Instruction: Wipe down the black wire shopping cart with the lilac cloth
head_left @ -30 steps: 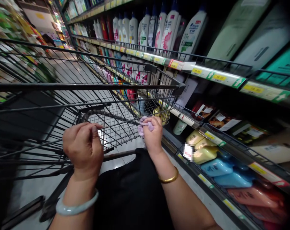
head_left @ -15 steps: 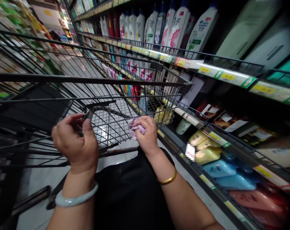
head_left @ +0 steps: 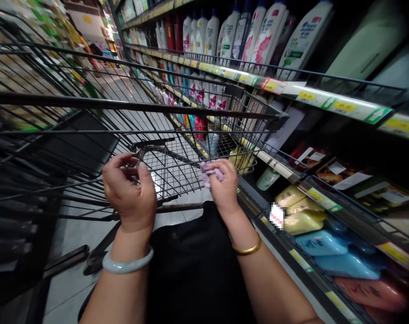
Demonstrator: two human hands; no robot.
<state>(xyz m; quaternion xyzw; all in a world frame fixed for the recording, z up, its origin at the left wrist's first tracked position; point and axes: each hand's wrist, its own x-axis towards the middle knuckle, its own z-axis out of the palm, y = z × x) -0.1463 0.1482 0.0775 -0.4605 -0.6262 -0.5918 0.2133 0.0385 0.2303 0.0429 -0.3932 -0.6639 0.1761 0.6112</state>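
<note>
A black wire shopping cart (head_left: 137, 105) stands in front of me in a store aisle. My left hand (head_left: 130, 191) is curled round a wire bar of the cart's fold-down seat flap (head_left: 172, 173). A pale green bangle sits on that wrist. My right hand (head_left: 224, 189) is closed on a crumpled pale purple cloth (head_left: 209, 171) and presses it against the mesh of the flap. A gold bangle is on the right wrist. My dark clothing fills the bottom middle.
Shelves (head_left: 292, 87) run along the right, close to the cart, with white shampoo bottles (head_left: 258, 36) above and yellow, blue and orange refill pouches (head_left: 312, 229) below. The tiled aisle floor (head_left: 123, 90) stretches ahead. More stock lines the far left.
The view has shifted, so the cart and both hands sit further right in the picture. The right hand keeps rubbing the cloth on the mesh; the left hand stays on the flap's wire.
</note>
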